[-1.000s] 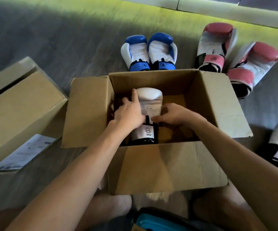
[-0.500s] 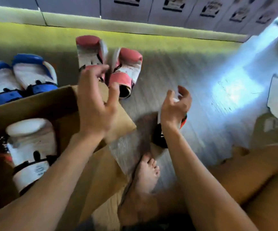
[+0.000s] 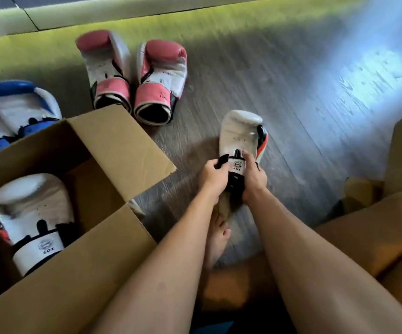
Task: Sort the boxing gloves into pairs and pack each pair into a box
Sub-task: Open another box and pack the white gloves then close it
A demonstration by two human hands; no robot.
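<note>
Gripping the white glove (image 3: 239, 136), hands (image 3: 213, 177) (image 3: 254, 178) half-hide its cuff.

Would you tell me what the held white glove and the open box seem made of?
The held white glove looks like smooth, faintly glossy leather or a synthetic, going by its soft sheen; I cannot tell which. The box is plain brown matte cardboard with thin creased flaps.

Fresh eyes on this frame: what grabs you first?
The left hand and right hand grip a white glove by its cuff at centre right. Its twin lies in the open box at lower left. A pink pair and a blue pair sit on the floor beyond the box.
</note>
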